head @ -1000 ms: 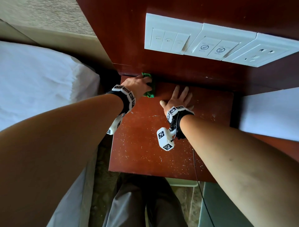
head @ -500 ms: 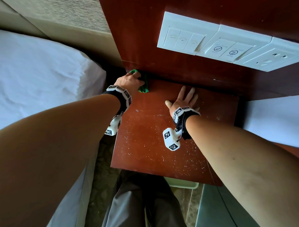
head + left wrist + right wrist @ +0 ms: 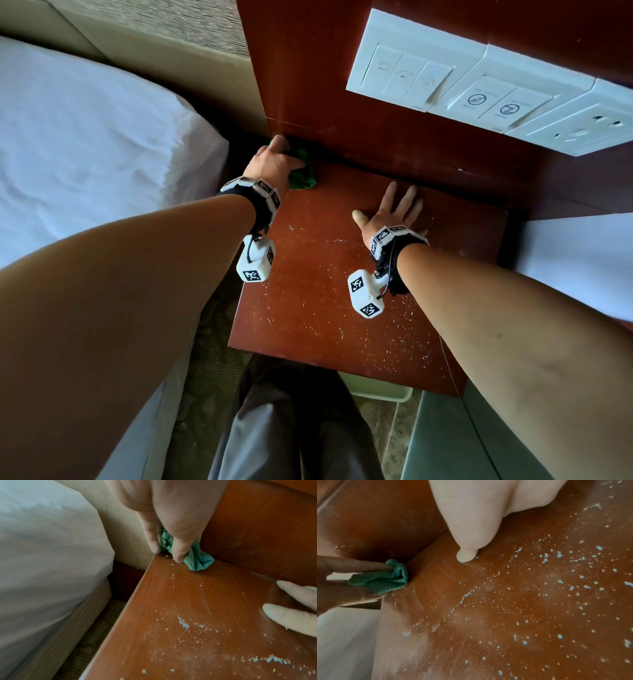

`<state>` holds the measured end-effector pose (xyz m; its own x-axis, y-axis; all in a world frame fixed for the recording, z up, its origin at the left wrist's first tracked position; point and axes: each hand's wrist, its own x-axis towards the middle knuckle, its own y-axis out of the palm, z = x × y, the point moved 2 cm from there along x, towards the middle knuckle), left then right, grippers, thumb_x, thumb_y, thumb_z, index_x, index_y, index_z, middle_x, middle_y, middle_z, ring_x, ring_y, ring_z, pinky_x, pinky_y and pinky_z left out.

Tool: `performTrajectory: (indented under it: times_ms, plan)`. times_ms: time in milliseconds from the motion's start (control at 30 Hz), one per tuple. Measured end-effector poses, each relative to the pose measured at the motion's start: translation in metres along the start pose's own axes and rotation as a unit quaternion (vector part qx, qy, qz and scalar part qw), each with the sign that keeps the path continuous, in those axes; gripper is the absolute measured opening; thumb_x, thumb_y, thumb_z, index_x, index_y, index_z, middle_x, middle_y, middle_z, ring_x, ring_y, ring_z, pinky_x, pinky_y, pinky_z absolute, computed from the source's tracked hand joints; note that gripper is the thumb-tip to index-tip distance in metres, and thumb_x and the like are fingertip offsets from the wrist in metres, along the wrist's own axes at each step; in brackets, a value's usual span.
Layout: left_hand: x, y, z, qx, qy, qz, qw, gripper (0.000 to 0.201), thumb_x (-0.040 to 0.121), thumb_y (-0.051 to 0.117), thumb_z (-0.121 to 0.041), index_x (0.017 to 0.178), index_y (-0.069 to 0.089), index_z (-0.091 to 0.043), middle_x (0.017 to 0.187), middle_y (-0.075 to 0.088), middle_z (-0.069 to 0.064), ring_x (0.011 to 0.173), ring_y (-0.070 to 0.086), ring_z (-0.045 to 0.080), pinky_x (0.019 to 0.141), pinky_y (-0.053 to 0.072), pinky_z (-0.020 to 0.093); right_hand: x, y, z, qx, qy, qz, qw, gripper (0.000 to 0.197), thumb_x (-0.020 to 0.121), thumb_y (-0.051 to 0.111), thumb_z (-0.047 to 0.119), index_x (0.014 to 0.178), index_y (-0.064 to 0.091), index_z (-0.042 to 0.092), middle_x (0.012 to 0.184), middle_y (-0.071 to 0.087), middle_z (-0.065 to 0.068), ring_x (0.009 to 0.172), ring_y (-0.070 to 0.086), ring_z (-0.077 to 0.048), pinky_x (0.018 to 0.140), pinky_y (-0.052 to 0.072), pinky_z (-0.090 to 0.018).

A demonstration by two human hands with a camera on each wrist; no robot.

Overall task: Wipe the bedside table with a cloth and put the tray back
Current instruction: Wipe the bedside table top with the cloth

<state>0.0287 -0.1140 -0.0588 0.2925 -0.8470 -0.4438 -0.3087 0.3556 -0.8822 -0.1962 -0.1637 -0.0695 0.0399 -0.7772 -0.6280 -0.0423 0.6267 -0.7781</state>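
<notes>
A reddish-brown bedside table (image 3: 325, 291) is speckled with white crumbs (image 3: 556, 581). My left hand (image 3: 274, 161) grips a bunched green cloth (image 3: 303, 174) at the table's far left corner, against the back panel. The left wrist view shows the cloth (image 3: 197, 559) pinched between thumb and fingers, touching the tabletop (image 3: 188, 628). In the right wrist view the cloth (image 3: 385, 580) sits in that same corner. My right hand (image 3: 394, 212) lies flat on the tabletop near the back, fingers spread and straight. A pale tray edge (image 3: 380, 390) shows below the table's front edge.
A bed with white sheets (image 3: 85, 154) stands close on the left. A wooden back panel carries white switch plates (image 3: 428, 68) and a socket (image 3: 582, 126). A white surface (image 3: 575, 267) borders the table on the right. My legs (image 3: 291, 428) are at the table's front.
My left hand has slid the cloth leftwards along the back edge into the far left corner. The right hand stays flat in the same spot on the tabletop.
</notes>
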Motion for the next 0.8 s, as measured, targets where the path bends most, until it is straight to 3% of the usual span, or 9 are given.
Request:
performTrajectory:
  times_ms: [67, 133, 200, 367, 667, 800]
  plan:
    - [0.003, 0.003, 0.005, -0.029, -0.022, -0.029, 0.999, 0.031, 0.071, 0.074, -0.027, 0.1, 0.067, -0.034, 0.115, 0.059, 0.006, 0.104, 0.061, 0.03, 0.086, 0.054, 0.039, 0.0, 0.0, -0.001, 0.001, -0.001, 0.0, 1.0, 0.097, 0.085, 0.046, 0.069, 0.151, -0.015, 0.031, 0.158, -0.025, -0.004, 0.147, -0.017, -0.028, 0.111, 0.011, -0.068]
    - [0.002, 0.003, 0.0, -0.042, -0.021, -0.017, 0.999, 0.033, 0.082, 0.07, -0.019, 0.113, 0.067, -0.03, 0.121, 0.053, 0.005, 0.112, 0.052, 0.03, 0.091, 0.049, 0.037, -0.001, 0.0, -0.001, 0.001, -0.002, -0.002, 1.0, 0.096, 0.085, 0.045, 0.07, 0.151, -0.014, 0.032, 0.158, -0.025, -0.004, 0.147, -0.017, -0.028, 0.11, 0.012, -0.068]
    - [0.001, -0.002, 0.001, -0.035, -0.035, -0.032, 0.998, 0.034, 0.089, 0.06, -0.015, 0.12, 0.064, -0.026, 0.125, 0.049, 0.008, 0.114, 0.047, 0.033, 0.086, 0.047, 0.038, -0.001, 0.0, -0.001, -0.002, -0.002, -0.001, 1.0, 0.096, 0.085, 0.045, 0.07, 0.151, -0.015, 0.032, 0.158, -0.024, -0.004, 0.147, -0.016, -0.027, 0.11, 0.012, -0.068]
    - [-0.005, -0.012, -0.002, 0.015, -0.032, 0.006, 0.999, 0.041, 0.092, 0.058, -0.017, 0.132, 0.056, -0.027, 0.134, 0.044, 0.007, 0.116, 0.044, 0.033, 0.087, 0.051, 0.047, -0.002, -0.002, -0.003, 0.004, 0.0, 0.015, 1.0, 0.096, 0.086, 0.043, 0.07, 0.15, -0.017, 0.033, 0.157, -0.027, -0.003, 0.146, -0.019, -0.026, 0.111, 0.01, -0.068]
    - [-0.034, -0.004, -0.012, 0.06, -0.053, 0.08, 0.994, 0.032, 0.096, 0.047, -0.016, 0.126, 0.058, -0.011, 0.124, 0.052, 0.01, 0.115, 0.051, 0.034, 0.088, 0.049, 0.044, -0.002, -0.003, -0.004, 0.004, 0.001, 0.016, 1.0, 0.097, 0.085, 0.043, 0.072, 0.149, -0.019, 0.034, 0.156, -0.029, -0.001, 0.146, -0.019, -0.026, 0.109, 0.011, -0.07]
    - [-0.05, -0.004, -0.012, 0.073, -0.023, 0.093, 0.993, 0.031, 0.097, 0.046, -0.016, 0.122, 0.062, -0.021, 0.123, 0.054, 0.005, 0.113, 0.051, 0.03, 0.085, 0.05, 0.04, -0.004, -0.003, -0.005, 0.006, -0.007, 0.009, 1.0, 0.097, 0.085, 0.042, 0.072, 0.149, -0.019, 0.033, 0.157, -0.028, -0.002, 0.146, -0.018, -0.027, 0.108, 0.011, -0.071]
